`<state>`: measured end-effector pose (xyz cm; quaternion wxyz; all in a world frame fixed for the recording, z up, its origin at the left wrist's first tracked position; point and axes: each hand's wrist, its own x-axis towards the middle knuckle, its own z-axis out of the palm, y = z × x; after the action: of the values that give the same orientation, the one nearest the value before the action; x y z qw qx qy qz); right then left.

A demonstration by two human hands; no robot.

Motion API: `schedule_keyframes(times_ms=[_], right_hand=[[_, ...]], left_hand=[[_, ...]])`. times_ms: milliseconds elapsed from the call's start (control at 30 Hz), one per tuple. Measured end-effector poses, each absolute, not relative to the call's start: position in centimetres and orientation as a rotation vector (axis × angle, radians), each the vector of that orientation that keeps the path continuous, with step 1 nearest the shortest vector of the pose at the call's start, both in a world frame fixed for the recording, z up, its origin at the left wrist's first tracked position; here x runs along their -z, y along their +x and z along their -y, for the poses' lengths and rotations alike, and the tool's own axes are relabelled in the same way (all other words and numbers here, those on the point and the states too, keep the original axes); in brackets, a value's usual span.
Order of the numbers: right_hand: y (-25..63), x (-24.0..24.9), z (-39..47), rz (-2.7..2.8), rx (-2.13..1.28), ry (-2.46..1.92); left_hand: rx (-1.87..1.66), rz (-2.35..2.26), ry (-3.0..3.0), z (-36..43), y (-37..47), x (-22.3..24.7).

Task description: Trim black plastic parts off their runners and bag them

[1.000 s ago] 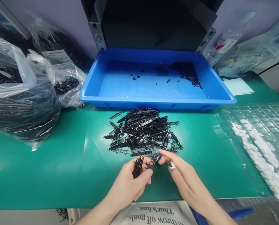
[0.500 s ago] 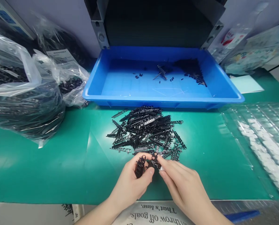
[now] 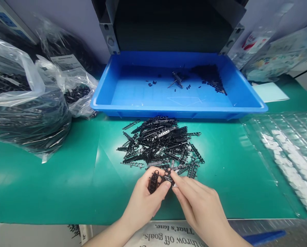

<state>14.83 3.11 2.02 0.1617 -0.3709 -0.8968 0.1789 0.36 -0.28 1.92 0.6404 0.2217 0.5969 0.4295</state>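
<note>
My left hand (image 3: 145,197) is closed round several black plastic strips with ring-shaped holes (image 3: 153,181), which stick up between thumb and fingers. At its thumb tip is one more black plastic part (image 3: 168,176), with a ring at its upper end. My right hand (image 3: 197,197) pinches that same part from the right side. A small bit of white shows under the right fingertips; what it is I cannot make out. Just beyond both hands lies a loose pile of similar black strips (image 3: 158,144) on the green mat (image 3: 220,199).
Behind the pile stands a blue tray (image 3: 179,111) with small black pieces in it. Clear bags of black parts (image 3: 27,116) fill the left side. To the right lies a clear blister tray (image 3: 261,137) holding white pieces (image 3: 295,164). Pale green paper (image 3: 270,92) lies at the back right.
The right hand has shifted slightly left, closer to the left thumb. The ringed black part between the hands has moved a little left and turned slightly.
</note>
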Motion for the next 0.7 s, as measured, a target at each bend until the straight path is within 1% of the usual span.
schedule_keyframes(times_ms=[233,367,500,600,700], right_hand=[[14.5,-1.2,-2.7,2.507,-0.498,-1.121],[15.0,-0.9,-3.8,2.459,-0.447,-1.244],[15.3,-0.6,-4.9,2.707,-0.479,-1.186],[15.0,-0.4,-5.2,2.948,-0.431,-1.159],[14.8,-0.5,-5.5,3.026,-0.379,-1.190]], left_hand=[[-1.005,-1.335,0.503,0.6,0.5,-0.5],[-1.129,-1.454,0.459,0.5,0.2,-1.1],[-1.260,-1.490,0.438,0.4,-0.9,-1.4],[-1.224,-1.540,0.516,0.4,-1.6,-1.4],[-1.123,-1.685,0.659,0.4,-2.1,-1.5]])
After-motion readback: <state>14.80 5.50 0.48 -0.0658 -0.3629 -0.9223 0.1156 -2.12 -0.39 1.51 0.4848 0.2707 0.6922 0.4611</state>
